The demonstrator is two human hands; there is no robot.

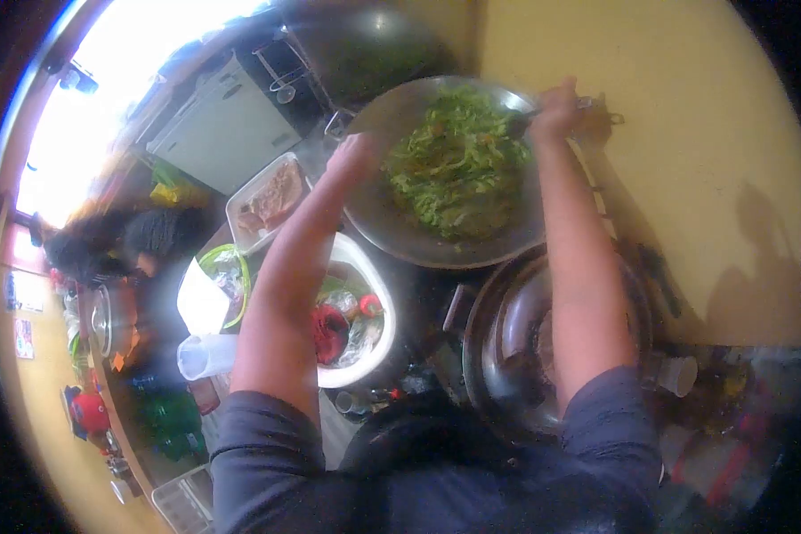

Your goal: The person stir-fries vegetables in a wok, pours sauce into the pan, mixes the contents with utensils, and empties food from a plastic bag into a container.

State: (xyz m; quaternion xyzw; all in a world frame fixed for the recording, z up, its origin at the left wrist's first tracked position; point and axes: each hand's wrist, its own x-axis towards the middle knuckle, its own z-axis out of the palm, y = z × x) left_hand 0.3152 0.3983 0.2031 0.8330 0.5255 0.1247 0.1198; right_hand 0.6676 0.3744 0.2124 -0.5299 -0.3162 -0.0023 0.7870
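A large metal wok (pixel 392 233) holds shredded green vegetables (pixel 458 160) with a few orange bits. My right hand (pixel 556 111) is closed around the handle of a metal cooking utensil (pixel 527 117) at the wok's right rim. That utensil reaches into the greens, and its head is hard to make out. Over the wok's left side, my left hand (pixel 356 156) is closed and a little blurred. What it grips, if anything, cannot be made out. Close to it is the wok's loop handle (pixel 335 125).
A lidded pan (pixel 498 334) sits nearer me, below the wok. On the left are a white tub (pixel 384 334) with red items, a tray of raw meat (pixel 274 200), a clear plastic cup (pixel 205 358) and a green-rimmed container (pixel 240 271). A yellow wall (pixel 685 178) bounds the right.
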